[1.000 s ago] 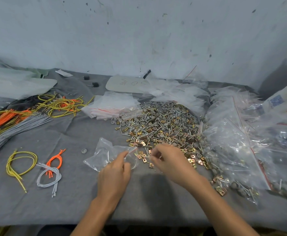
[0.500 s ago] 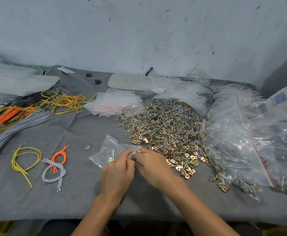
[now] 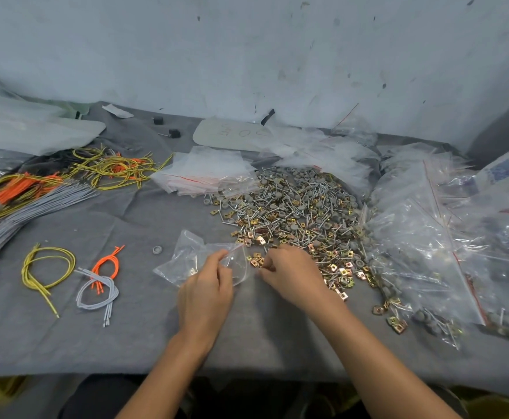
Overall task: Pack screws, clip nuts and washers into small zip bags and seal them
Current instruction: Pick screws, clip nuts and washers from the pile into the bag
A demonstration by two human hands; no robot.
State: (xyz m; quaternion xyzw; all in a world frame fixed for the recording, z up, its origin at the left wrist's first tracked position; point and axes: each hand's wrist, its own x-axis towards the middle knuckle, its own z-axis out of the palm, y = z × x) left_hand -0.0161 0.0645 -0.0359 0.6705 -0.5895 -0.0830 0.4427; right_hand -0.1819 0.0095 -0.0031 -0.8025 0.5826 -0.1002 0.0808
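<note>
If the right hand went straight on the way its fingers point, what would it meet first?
Probably the few loose clip nuts lying just ahead of the right hand, then the mouth of the zip bag the left hand holds; height is unclear.

Small clear zip bag [image 3: 192,261] lies crumpled mid-desk [image 3: 144,337], toward the front edge. Its mouth is open to the right, and the left hand [image 3: 206,293] is pinching the lip. At least one gold clip nut is inside. Right next to the mouth is the big loose pile [image 3: 292,213]: silver screws [image 3: 310,220], grey round washers [image 3: 289,173], and square brassy clip nuts [image 3: 343,271] mostly along its near side. One stray washer [image 3: 156,249] sits just left of the bag. Filled bags [image 3: 428,252] are heaped by the right edge, with flat empties [image 3: 207,173] behind the pile's left.
</note>
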